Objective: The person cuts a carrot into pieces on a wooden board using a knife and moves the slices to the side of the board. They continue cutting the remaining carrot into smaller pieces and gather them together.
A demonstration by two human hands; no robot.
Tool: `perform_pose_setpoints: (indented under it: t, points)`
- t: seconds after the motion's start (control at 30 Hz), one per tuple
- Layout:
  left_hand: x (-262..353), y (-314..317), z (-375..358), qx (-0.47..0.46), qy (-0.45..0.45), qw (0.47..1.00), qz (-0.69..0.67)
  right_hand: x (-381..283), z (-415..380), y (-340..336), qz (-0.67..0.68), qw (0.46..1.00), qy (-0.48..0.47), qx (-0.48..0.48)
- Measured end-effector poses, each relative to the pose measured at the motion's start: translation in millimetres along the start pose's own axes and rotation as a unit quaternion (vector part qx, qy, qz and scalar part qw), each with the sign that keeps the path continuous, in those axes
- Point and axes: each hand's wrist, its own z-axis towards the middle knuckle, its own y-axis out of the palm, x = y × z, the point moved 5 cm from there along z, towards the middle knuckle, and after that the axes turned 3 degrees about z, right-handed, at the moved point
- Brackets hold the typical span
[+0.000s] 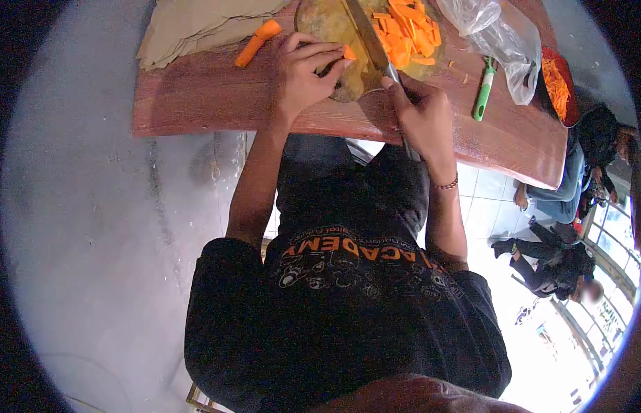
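Observation:
My right hand [428, 118] is wrapped round the handle of a knife [367, 33], whose long blade slants up and left over a round wooden cutting board [319, 19]. Close to the blade's left side, my left hand [303, 74] pinches a small carrot piece [349, 52] at its fingertips. To the right of the knife lies a heap of cut carrot slices [408, 34] on the board. A longer peeled carrot [258, 43] rests on the table just left of my left hand. The knife's edge and the carrot piece appear apart, with a narrow gap between them.
The reddish wooden table [190, 103] holds brown paper sheets [196, 31] at left. On the right are a green-handled peeler [484, 89], a clear plastic bag [503, 38] and a red bowl of shredded carrot [557, 89]. Other people [551, 258] are farther right.

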Motion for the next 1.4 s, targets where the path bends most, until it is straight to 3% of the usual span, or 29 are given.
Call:
perform_pose_setpoints:
  t: [0.4,0.5,0.7,1.07,1.4]
  points:
    - [1.2,-6.9,1.5,0.012,-0.01,1.0,-0.025,-2.3,-6.0,9.3,0.018,0.999,0.018,-0.038]
    - [0.5,-6.4,1.8,0.012,-0.021,0.999,-0.025,-6.2,-10.2,5.2,0.022,0.999,-0.042,-0.003]
    - [-4.2,-0.4,-1.2,0.008,-0.011,0.999,-0.041,-10.9,-12.0,4.0,0.009,0.999,0.014,-0.043]
    - [-7.1,-0.4,-1.4,0.002,-0.013,1.0,-0.01,-6.3,-12.2,9.0,0.034,0.998,-0.055,-0.013]
    - [-5.9,-1.6,0.5,-0.007,-0.04,0.998,-0.042,-10.2,-13.7,10.0,0.021,0.999,-0.035,-0.022]
